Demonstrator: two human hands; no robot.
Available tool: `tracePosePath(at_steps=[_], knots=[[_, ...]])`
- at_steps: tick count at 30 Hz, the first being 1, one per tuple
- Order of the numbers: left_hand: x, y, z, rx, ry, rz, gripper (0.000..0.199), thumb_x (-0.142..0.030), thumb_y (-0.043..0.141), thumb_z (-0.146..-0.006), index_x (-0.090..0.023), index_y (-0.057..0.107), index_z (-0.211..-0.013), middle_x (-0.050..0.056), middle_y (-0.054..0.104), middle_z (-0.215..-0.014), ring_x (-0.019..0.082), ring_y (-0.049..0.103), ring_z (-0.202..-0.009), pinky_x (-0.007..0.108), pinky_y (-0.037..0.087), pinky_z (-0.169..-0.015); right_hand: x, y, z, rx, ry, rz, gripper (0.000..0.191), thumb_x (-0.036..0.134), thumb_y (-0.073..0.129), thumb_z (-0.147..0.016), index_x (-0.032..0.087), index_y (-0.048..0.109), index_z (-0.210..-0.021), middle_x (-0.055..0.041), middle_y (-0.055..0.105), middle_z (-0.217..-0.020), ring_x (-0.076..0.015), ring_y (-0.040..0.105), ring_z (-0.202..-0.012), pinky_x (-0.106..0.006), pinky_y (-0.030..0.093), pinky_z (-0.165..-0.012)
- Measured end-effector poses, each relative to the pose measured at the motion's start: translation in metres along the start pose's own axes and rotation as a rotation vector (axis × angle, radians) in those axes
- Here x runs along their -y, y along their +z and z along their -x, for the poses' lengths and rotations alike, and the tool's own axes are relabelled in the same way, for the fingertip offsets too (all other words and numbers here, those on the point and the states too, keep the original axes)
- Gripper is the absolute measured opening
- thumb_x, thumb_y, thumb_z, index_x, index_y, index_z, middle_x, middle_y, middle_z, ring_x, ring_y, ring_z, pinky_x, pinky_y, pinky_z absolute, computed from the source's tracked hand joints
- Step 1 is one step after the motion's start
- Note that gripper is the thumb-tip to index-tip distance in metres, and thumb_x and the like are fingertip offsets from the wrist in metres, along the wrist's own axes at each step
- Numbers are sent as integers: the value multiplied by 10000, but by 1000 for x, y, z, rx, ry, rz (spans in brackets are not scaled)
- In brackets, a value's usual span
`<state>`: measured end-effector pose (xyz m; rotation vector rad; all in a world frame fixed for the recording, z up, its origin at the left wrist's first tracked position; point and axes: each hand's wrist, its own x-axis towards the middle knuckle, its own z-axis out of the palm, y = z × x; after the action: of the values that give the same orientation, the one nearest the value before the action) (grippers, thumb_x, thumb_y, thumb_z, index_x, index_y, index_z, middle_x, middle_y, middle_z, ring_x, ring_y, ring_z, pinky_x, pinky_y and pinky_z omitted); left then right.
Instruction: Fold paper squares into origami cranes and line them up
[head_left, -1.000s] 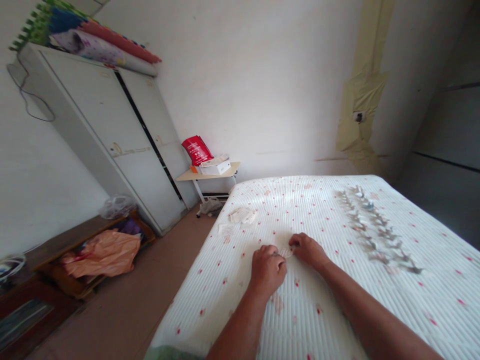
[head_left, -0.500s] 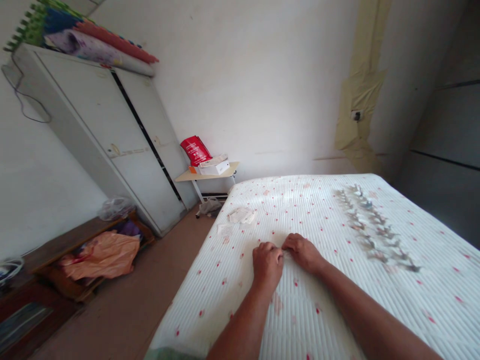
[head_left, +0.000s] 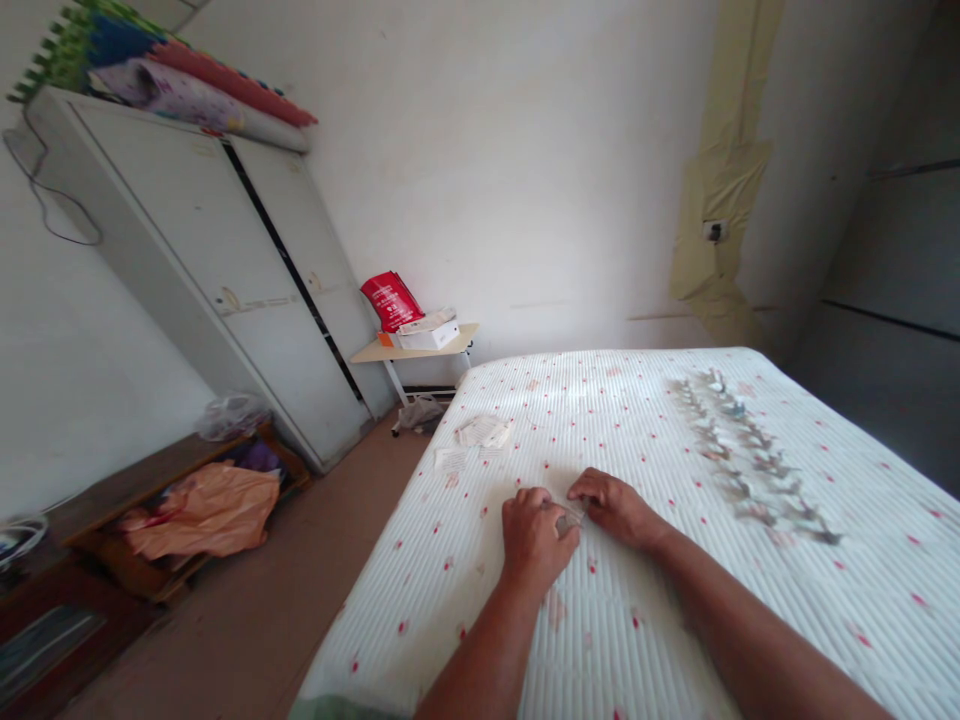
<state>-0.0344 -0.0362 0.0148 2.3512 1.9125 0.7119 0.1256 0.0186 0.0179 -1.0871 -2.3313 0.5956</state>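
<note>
A small piece of printed paper (head_left: 573, 511) lies between my two hands, low over the bed cover. My left hand (head_left: 534, 538) has its thumb and fingers curled on the paper's left side. From the right, the fingertips of my right hand (head_left: 611, 505) pinch its other edge. Parts of the paper are hidden under the fingers. Just beyond my left hand rests a small pile of printed paper pieces (head_left: 484, 432). Off to the right stand several small folded paper figures (head_left: 757, 460) in rows, somewhat blurred.
The bed (head_left: 645, 400) has a white ribbed cover with red dots. Behind its far left corner, a small table (head_left: 367, 352) holds a red bag (head_left: 391, 300) and a white box (head_left: 431, 335). A grey cabinet (head_left: 202, 240) and a low wooden bench (head_left: 75, 530) stand left.
My hands have moved slightly apart, and more of the paper shows between them. My left thumb has shifted to the right. The paper pile and the folded figures stay in place.
</note>
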Motion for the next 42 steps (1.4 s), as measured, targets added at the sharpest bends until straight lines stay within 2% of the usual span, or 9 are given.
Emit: tracePosePath(at_steps=[3, 7, 15, 20, 24, 33, 42], knots=[[0, 0, 1, 4, -1, 1, 177, -331, 596, -700, -244, 676, -833, 38, 582, -941, 213, 481, -946, 358, 349, -819, 2, -3, 2, 43, -46, -66, 472, -47, 401, -611, 213, 661, -908, -26, 584, -893, -126, 546, -862, -212, 406, -775], [1, 0, 0, 13, 12, 0, 200, -265, 561, -723, -246, 672, -889, 39, 578, -985, 212, 474, -978, 361, 347, -830, 0, -3, 4, 64, -37, -56, 448, -17, 442, -633, 233, 662, -933, -19, 572, -902, -129, 546, -845, -218, 414, -756], [4, 0, 0, -15, 22, 30, 138, -217, 569, -731, -254, 690, -785, 28, 592, -990, 194, 479, -985, 355, 351, -831, -5, 5, 4, 12, -101, 34, 253, 84, 503, -720, 222, 667, -856, -27, 556, -885, -128, 549, -797, -221, 416, -704], [6, 2, 1, -35, 43, 49, 139, -203, 566, -737, -259, 691, -752, 20, 601, -942, 182, 486, -966, 347, 357, -824, -4, 4, 5, 22, -145, 51, 232, 100, 491, -754, 229, 679, -794, -23, 554, -872, -118, 552, -779, -215, 408, -691], [6, 2, 1, -16, 56, 38, 151, -200, 557, -736, -260, 693, -761, 25, 599, -937, 184, 478, -973, 344, 359, -818, -7, 5, 4, 22, -105, -19, 188, 122, 520, -756, 218, 681, -775, -18, 555, -846, -111, 547, -753, -205, 405, -675], [3, -10, 11, 47, 122, -22, 260, -207, 483, -783, -293, 667, -945, 43, 582, -1010, 210, 437, -1000, 380, 335, -839, -12, 8, 2, 42, -16, -147, 154, 152, 537, -752, 205, 681, -749, -12, 562, -817, -107, 549, -735, -201, 412, -671], [10, 0, 9, 33, 41, 112, 259, -177, 526, -736, -290, 691, -899, 29, 598, -1033, 195, 478, -997, 360, 369, -847, 2, 9, -5, 28, 146, -15, 161, 98, 514, -694, 165, 659, -670, -26, 575, -780, -114, 543, -719, -195, 392, -650]])
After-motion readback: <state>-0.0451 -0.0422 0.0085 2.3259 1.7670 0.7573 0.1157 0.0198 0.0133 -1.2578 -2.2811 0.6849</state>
